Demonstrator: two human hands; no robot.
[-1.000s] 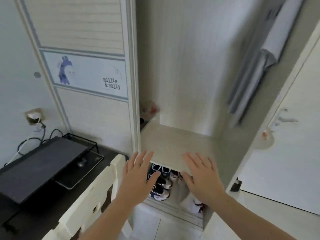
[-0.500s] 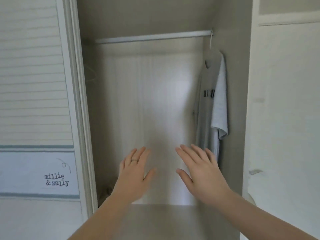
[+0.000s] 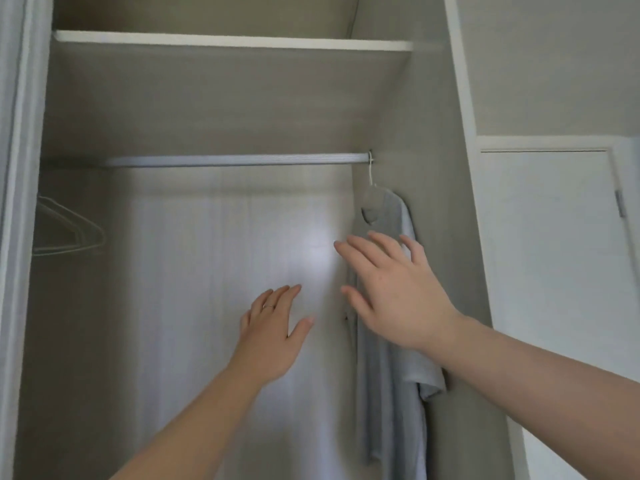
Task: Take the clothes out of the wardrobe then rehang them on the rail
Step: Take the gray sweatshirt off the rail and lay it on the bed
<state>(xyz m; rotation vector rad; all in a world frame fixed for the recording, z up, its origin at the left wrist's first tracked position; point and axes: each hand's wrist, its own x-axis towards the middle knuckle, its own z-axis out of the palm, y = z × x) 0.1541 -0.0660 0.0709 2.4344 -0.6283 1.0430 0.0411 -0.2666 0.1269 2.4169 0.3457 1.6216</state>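
Observation:
A grey T-shirt hangs on a white hanger at the far right end of the silver rail inside the open wardrobe. My right hand is raised in front of the shirt's upper part, fingers spread and straight, holding nothing; I cannot tell whether it touches the fabric. My left hand, with a ring on one finger, is lower and to the left, flat and open in front of the wardrobe's pale back wall.
Several empty white hangers hang at the rail's left end. A shelf spans the wardrobe above the rail. The wardrobe's right side panel stands close behind the shirt, and a white door lies beyond it.
My view has swung up from the wardrobe floor to the rail. Both hands have risen, and my right hand has moved right and up, now in front of the grey T-shirt.

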